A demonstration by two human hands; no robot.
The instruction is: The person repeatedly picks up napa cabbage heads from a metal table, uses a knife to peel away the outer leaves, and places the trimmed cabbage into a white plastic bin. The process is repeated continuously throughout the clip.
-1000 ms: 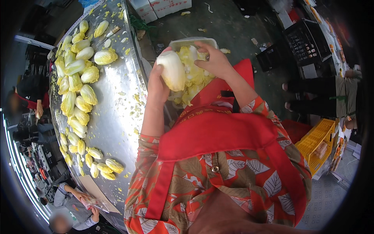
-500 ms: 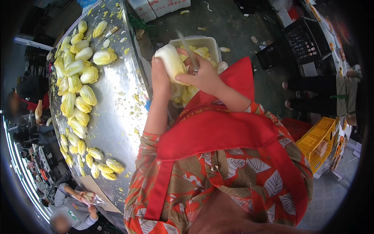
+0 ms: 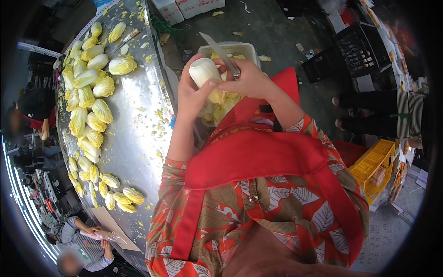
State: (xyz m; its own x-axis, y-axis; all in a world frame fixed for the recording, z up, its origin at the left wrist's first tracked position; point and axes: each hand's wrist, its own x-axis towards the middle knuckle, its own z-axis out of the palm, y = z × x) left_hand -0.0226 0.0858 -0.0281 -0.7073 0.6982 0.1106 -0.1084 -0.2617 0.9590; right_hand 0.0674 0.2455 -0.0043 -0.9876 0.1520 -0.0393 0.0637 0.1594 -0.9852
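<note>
My left hand [image 3: 193,88] is closed round a napa cabbage [image 3: 203,73], its white cut base turned up and its yellow leaves pointing down. In my right hand [image 3: 247,83] is a knife [image 3: 218,51], its blade pointing up and to the left, away from the cabbage. The right thumb and fingers also touch the side of the cabbage. Below both hands stands a pale plastic tub [image 3: 253,52] holding loose yellow leaves. Part of the tub is hidden by my hands and my red apron.
Many trimmed cabbages [image 3: 102,111] lie along the far left of a metal table [image 3: 134,99], beside another knife [image 3: 124,40] and leaf scraps. A co-worker [image 3: 90,242] handles a wrapped item at the lower left. A yellow crate [image 3: 371,171] and black crates [image 3: 362,48] are on the right.
The cabbage has tipped so its cut base faces up more. The knife has swung left, and its blade, blurred before, now shows sharply. The co-worker's wrapped item has shifted.
</note>
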